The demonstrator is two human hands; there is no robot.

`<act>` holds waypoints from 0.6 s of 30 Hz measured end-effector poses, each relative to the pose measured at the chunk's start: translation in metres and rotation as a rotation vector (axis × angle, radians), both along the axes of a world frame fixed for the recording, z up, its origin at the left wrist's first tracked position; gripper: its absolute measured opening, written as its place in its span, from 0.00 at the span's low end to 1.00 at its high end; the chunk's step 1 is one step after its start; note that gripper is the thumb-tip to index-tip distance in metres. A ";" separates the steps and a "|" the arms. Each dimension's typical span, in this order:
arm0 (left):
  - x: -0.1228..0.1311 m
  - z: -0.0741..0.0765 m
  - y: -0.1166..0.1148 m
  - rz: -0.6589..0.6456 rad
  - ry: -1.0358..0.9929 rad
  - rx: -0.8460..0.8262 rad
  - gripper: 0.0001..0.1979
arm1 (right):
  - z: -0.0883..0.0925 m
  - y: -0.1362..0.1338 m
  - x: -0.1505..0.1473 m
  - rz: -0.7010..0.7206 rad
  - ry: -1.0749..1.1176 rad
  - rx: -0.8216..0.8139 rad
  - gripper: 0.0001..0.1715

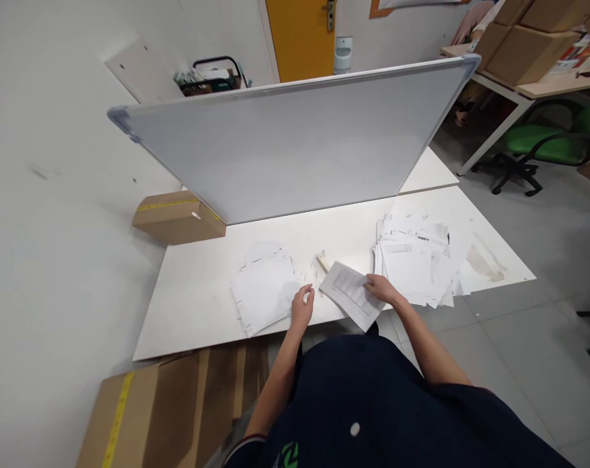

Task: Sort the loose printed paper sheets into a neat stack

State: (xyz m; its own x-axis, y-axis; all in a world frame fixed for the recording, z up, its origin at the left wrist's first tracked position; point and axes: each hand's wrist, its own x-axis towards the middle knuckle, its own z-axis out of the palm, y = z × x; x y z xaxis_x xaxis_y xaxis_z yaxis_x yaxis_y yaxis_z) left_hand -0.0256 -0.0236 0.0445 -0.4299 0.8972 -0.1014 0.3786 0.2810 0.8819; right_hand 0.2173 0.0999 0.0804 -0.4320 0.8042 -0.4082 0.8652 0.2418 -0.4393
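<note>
My right hand (381,288) grips the right edge of a printed sheet of paper (352,290), which is tilted over the table's front edge. A table or box of text shows on the sheet, too small to read. My left hand (302,307) is held with thumb and fingers curved apart, nothing between them, just right of a stack of papers (264,292). Behind the held sheet lies a small beige bar-shaped object (323,262), partly covered by it; its kind I cannot make out. To the right of my right hand is a larger, untidy pile of papers (412,260).
A whiteboard (295,143) stands upright along the back of the white table (187,292). A cardboard box (177,218) sits at the back left, and more cardboard boxes (143,409) are below at left. A green chair (543,143) stands at the right.
</note>
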 end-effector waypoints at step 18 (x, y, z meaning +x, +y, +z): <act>0.016 -0.005 0.034 -0.315 0.409 -0.224 0.23 | -0.072 0.008 0.028 -0.496 0.385 -0.419 0.14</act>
State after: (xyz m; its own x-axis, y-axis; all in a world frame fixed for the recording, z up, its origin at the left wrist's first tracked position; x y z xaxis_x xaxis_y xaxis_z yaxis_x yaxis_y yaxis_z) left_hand -0.0094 0.0106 0.0394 -0.1889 0.9643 -0.1856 0.7733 0.2625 0.5771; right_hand 0.2450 0.1081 0.0089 -0.2335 0.7521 -0.6164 0.5957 -0.3903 -0.7020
